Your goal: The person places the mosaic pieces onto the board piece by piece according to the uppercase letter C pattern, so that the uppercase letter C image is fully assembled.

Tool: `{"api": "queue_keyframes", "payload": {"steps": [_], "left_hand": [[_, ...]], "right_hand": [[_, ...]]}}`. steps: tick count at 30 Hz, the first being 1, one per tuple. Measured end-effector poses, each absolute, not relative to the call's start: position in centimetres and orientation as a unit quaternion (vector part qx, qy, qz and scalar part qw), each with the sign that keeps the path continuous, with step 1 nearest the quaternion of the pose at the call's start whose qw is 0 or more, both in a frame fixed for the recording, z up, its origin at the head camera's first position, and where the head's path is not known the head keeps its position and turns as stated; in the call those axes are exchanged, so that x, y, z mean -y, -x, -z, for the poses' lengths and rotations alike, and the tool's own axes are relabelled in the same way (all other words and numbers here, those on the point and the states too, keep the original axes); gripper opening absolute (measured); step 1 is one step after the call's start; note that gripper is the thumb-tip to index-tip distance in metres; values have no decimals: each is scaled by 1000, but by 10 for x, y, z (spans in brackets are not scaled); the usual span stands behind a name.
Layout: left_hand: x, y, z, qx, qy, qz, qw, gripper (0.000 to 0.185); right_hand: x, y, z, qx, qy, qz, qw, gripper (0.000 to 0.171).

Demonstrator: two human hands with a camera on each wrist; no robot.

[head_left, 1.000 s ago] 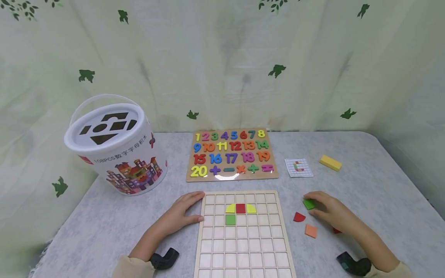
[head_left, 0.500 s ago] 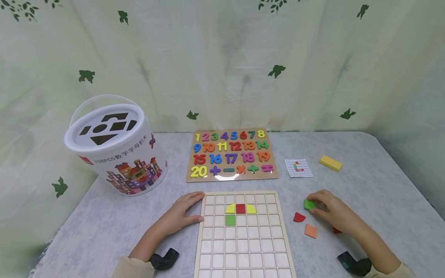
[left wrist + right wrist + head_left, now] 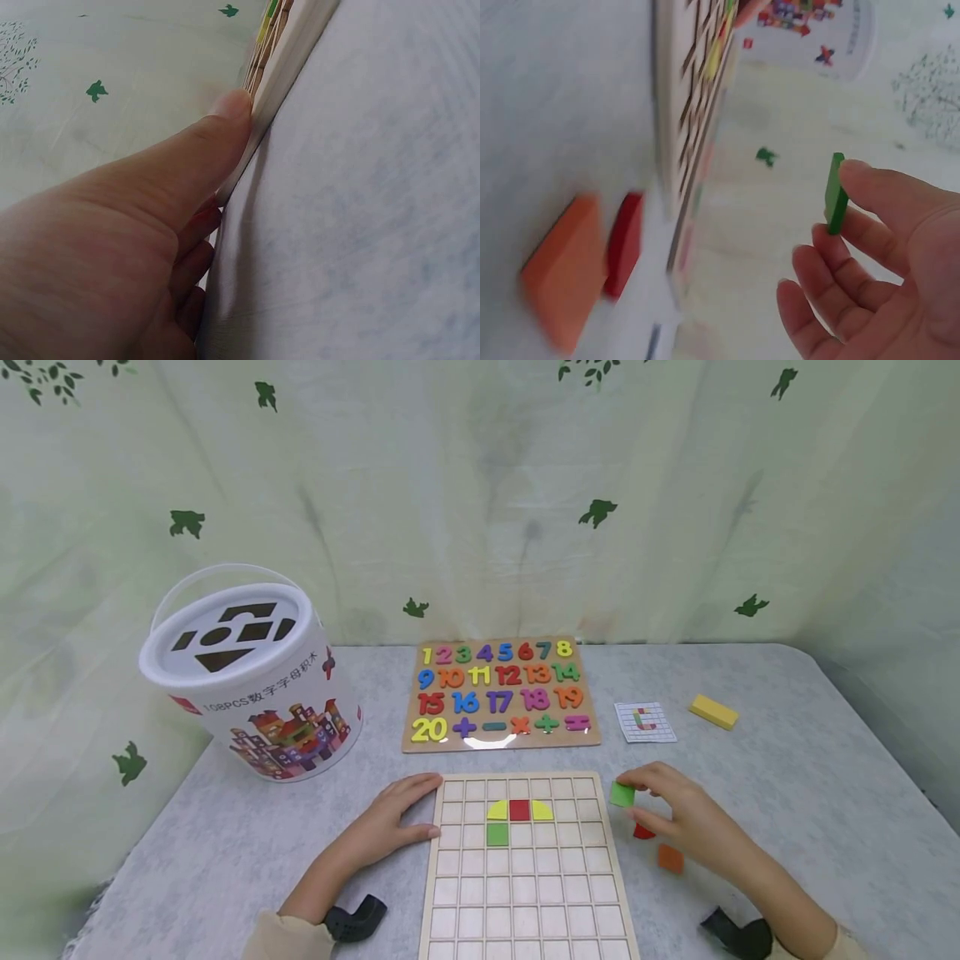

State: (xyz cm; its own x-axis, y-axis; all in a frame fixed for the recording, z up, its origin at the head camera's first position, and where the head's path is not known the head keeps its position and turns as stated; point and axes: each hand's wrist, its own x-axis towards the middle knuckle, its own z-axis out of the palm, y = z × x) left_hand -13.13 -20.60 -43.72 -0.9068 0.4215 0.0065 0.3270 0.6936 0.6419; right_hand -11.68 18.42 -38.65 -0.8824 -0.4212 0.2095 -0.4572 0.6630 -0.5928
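Head view: right hand (image 3: 686,818) pinching green square tile (image 3: 622,794) between thumb and fingertips, raised off tabletop (image 3: 787,793) just beside right edge of grid board (image 3: 525,868). Left hand (image 3: 386,822) flat and relaxed, thumb against left edge of board. On board: yellow, red, yellow pieces in a row, green square below. Near right hand on tabletop: red quarter piece (image 3: 643,832), orange square (image 3: 671,858). Far: number puzzle (image 3: 501,693), bucket (image 3: 251,677) left, card (image 3: 644,722) and yellow block (image 3: 713,711) right.
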Motion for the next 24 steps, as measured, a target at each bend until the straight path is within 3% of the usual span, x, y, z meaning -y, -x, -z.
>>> {"api": "queue_keyframes", "payload": {"steps": [9,18,24], "left_hand": [[206,131,437,-920,-205,-328,70,67],[207,131,438,-918,-205,-331,72,67],[206,132,438,-922,-206,-321,64,66]], "right_hand": [[-140,118,372,871,-307,-377,63,30],[-92,111,368,837,-365,-406,52,29],[-71,107,382,817,-397,-419,12,30]]}}
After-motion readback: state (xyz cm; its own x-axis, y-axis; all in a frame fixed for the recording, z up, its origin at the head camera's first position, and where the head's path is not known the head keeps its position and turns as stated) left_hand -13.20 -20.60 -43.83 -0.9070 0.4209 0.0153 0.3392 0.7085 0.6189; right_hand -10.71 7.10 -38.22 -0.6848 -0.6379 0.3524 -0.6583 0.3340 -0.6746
